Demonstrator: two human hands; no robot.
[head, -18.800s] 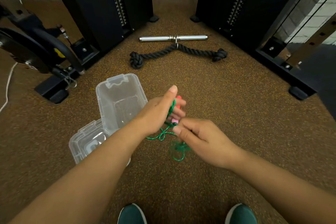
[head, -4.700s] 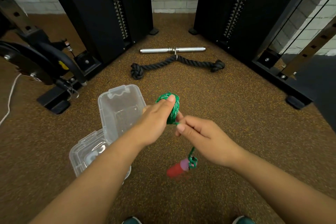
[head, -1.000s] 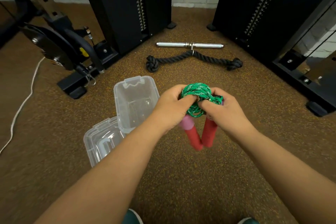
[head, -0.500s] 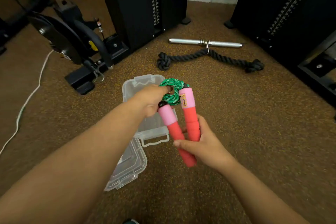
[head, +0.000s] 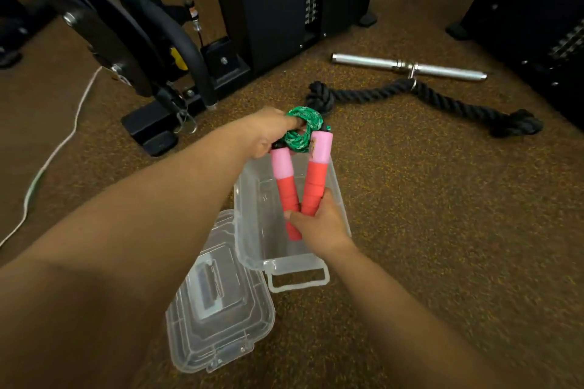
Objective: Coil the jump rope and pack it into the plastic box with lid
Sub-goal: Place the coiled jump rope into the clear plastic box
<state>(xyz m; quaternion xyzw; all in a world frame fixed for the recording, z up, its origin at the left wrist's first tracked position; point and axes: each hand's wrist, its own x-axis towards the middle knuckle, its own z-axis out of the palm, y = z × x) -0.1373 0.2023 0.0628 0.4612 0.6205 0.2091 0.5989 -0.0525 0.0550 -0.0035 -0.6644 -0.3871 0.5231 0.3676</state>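
Left fingers: curled tight on the green coil [head: 301, 129], thumb side pressed onto its near-left rim, fingertips hidden behind the cord.
Left hand [head: 267, 133]: above the far end of the plastic box [head: 249, 230], forearm crossing over the box's left wall.
Right fingers [head: 292, 217]: wrapped shut around the lower ends of the two handles [head: 300, 186], one fingertip lying across the left handle's red grip.
Right hand [head: 319, 227]: over the near half of the box, wrist above its near rim.
Jump rope [head: 298, 164]: held in the air over the open box, clear of the floor; whether any part touches the box's inside cannot be told.
Coil: bundled into a small round wad, at the top of the handles, over the box's far rim.
Handles: pink at the top, red below, spread apart near the coil and meeting in a V inside the right grip.
Plastic box: clear, open, standing on the floor [head: 442, 230], latch tab at its near end.
Lid [head: 218, 309]: clear, lying flat just beside the box's near-left corner, partly under the left forearm.
Black rope [head: 410, 98]: thick, knotted at both ends, on the floor beyond the box.
Metal bar [head: 407, 66]: farther from the box than the black rope, joined to it by a ring.
White cord [head: 63, 142]: on the floor well to the left of the box.
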